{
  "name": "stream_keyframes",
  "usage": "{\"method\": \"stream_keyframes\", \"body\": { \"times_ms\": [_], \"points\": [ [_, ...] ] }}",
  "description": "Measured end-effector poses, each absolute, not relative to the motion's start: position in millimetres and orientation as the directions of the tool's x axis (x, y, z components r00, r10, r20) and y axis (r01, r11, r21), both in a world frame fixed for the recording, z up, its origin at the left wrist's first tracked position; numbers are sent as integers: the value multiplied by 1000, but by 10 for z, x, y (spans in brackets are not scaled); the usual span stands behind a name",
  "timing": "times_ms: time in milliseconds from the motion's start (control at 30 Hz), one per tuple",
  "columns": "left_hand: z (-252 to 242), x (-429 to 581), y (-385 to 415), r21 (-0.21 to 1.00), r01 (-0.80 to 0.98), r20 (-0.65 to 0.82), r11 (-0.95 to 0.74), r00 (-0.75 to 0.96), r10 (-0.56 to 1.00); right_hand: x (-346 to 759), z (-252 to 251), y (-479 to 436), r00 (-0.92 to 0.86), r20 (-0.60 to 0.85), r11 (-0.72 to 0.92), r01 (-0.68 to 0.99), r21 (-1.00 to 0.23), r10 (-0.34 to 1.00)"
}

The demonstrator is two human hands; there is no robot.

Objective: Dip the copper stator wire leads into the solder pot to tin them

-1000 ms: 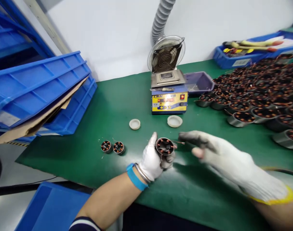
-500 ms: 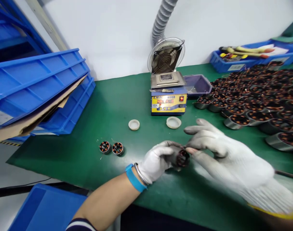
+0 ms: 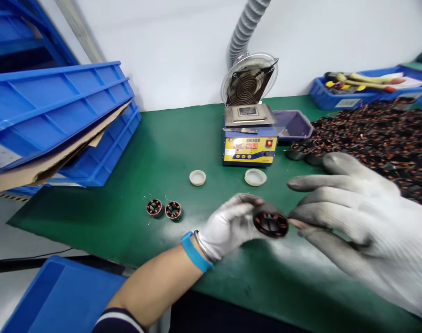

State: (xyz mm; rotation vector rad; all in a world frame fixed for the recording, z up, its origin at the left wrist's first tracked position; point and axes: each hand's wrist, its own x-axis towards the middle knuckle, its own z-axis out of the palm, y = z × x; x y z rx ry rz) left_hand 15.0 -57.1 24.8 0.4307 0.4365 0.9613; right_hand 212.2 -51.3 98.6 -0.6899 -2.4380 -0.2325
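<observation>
My left hand (image 3: 228,226), in a white glove, is closed around a motor stator (image 3: 270,223) with dark slots and copper windings. The stator is held above the green table, its open face tilted toward me. My right hand (image 3: 350,222), gloved too, has its thumb and index finger pinched together at the stator's right edge, a bare fingertip showing. What lies between those fingertips is too small to make out; the other fingers stretch out. Two more stators, a left one (image 3: 154,208) and a right one (image 3: 173,210), stand left of my hands, with thin wire ends sticking out.
A blue and yellow heating unit (image 3: 250,147) with a lit display stands behind two white round dishes (image 3: 197,177) (image 3: 255,177). Beside it is a purple bin (image 3: 294,125). Many stators (image 3: 377,134) crowd the right. Blue crates (image 3: 58,101) stand left; a tool tray (image 3: 350,99) sits behind.
Both hands have shifted right in view, and the right hand appears larger and nearer. The held stator has turned so its open face shows more. The view itself has moved slightly.
</observation>
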Motion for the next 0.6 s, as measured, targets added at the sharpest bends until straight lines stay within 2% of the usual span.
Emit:
{"method": "stream_keyframes", "body": {
  "times_ms": [67,100,200,300,433,500,600],
  "points": [
    [262,143,-551,486,-766,-213,422,364,907,2110,1014,-511,-697,577,857,516,-7,425],
    [254,143,-542,487,-746,-252,453,377,891,2101,1024,-512,-701,570,860,511,-18,428],
    [198,155,-547,535,-509,-264,674,658,706,2079,1021,-521,-706,549,860,507,-50,448],
    [170,171,-588,602,-420,-173,679,762,625,2100,962,-543,-693,540,857,502,-112,477],
    [188,173,-607,611,-470,-183,637,699,692,2270,822,-531,-372,630,705,566,-427,681],
    [191,165,-598,635,-428,-217,643,700,680,2375,724,-479,-320,528,600,595,-534,787],
    [182,160,-593,670,-319,-329,670,682,653,2417,540,-411,-516,260,559,590,-583,816]
  ]
}}
